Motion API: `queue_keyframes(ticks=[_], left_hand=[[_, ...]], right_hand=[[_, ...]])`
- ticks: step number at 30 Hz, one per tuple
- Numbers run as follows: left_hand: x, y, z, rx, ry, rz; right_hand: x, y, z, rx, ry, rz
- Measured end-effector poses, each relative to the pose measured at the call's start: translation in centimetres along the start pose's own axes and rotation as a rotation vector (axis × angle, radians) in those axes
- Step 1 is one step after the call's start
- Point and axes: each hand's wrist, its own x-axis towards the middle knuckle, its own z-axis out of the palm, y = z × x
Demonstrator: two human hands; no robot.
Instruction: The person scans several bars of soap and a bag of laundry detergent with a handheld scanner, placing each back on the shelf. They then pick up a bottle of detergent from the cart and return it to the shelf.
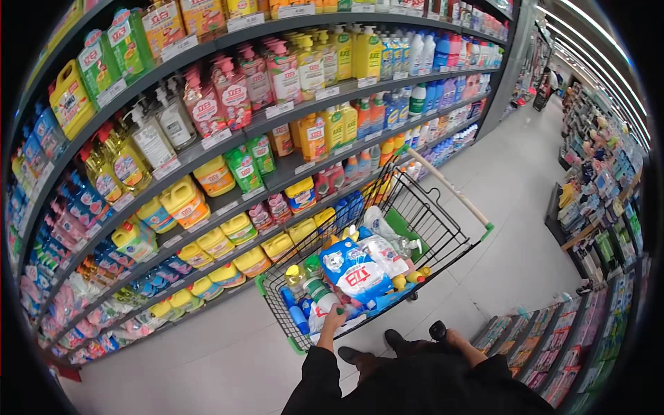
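Note:
My left hand [333, 319] reaches over the near edge of a wire shopping cart [446, 238], its fingers closed around the end of a green-and-white bottle [319, 292]. Beside that bottle lie a large blue-and-white bag [356, 270], a yellow-capped clear bottle [295, 275] and a blue bottle [299, 319]. Lower right, outside the cart, my right hand [455, 338] is closed on a small black object [438, 330] that I cannot identify. Part of that hand is hidden by the object and the dark sleeve.
Long shelves [277, 111] of bottles and jugs curve along the left, close to the cart. Low racks [553, 332] stand at the lower right, and a goods display [595, 180] is farther up. A grey tiled aisle [508, 159] runs back toward a distant person [550, 81].

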Motion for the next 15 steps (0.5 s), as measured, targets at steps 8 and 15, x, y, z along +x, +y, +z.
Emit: queue_keyframes(ticks=[8, 15], left_hand=[[-0.3, 0.6, 0.4, -0.030, 0.194, -0.203], [1.9, -0.5, -0.2, -0.528, 0.251, -0.351]], right_hand=[[-0.1, -0.4, -1.8, -0.033, -0.004, -0.007], [3.3, 1.2, -2.7, -0.022, -0.044, -0.053]])
